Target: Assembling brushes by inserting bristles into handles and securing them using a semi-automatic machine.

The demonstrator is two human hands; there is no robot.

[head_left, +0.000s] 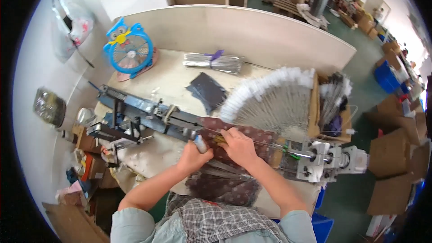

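Observation:
My left hand (192,156) is closed round a short white-and-blue cylindrical handle (200,144) beside the metal bench fixture (157,113). My right hand (239,147) is closed at a thin metal rod (265,144) that runs from the fixture toward the silver clamping machine (317,159) on the right. A small yellowish piece (219,139) shows by its fingertips; what exactly the fingers pinch is hidden. Under both hands lies brown dotted cloth (213,128). More thin rods (227,168) rest on the cloth close to my body.
Behind my right hand, thin rods with white fluffy ends (270,92) lie fanned out. A tied rod bundle (220,62), a dark cloth (207,91) and a blue fan (130,53) sit farther back. A low partition (234,29) borders the table. Cardboard boxes (391,153) stand right.

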